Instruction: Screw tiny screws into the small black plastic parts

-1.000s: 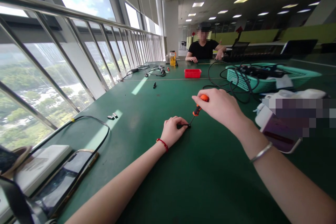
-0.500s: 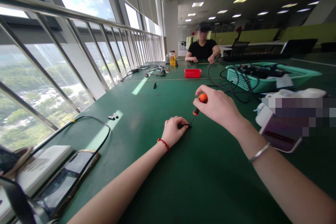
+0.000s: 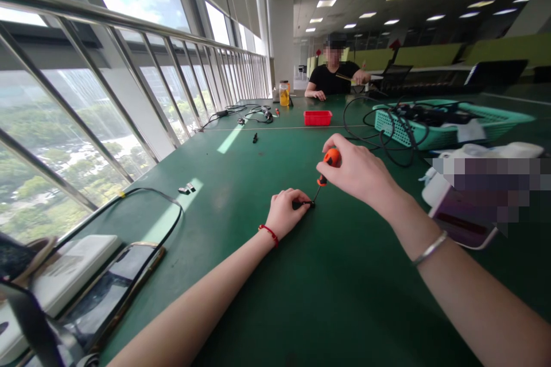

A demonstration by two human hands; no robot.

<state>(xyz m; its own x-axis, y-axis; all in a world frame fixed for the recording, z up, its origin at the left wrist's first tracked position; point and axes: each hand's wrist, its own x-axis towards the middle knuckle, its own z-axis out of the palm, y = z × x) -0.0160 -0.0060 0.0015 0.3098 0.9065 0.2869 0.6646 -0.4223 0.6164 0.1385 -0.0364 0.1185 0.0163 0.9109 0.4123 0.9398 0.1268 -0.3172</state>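
Observation:
My left hand (image 3: 284,210) is curled on the green table (image 3: 301,298), pinching a small black part (image 3: 305,205) against the surface. My right hand (image 3: 357,169) is closed round the orange handle of a small screwdriver (image 3: 328,164). The screwdriver slants down to the left and its tip meets the black part beside my left fingers. A red cord sits on my left wrist and a silver bangle on my right.
A phone (image 3: 107,292) with a black cable (image 3: 146,195) and a white box lie at the near left. Small dark parts (image 3: 186,188) rest by the window rail. A red tray (image 3: 317,118), a teal basket (image 3: 434,126) of cables and a seated person (image 3: 333,71) are farther off.
My right hand has shifted its fingers on the orange handle, which now shows more, and the view has tilted slightly. The left hand and black part stay put. The far person has raised a hand.

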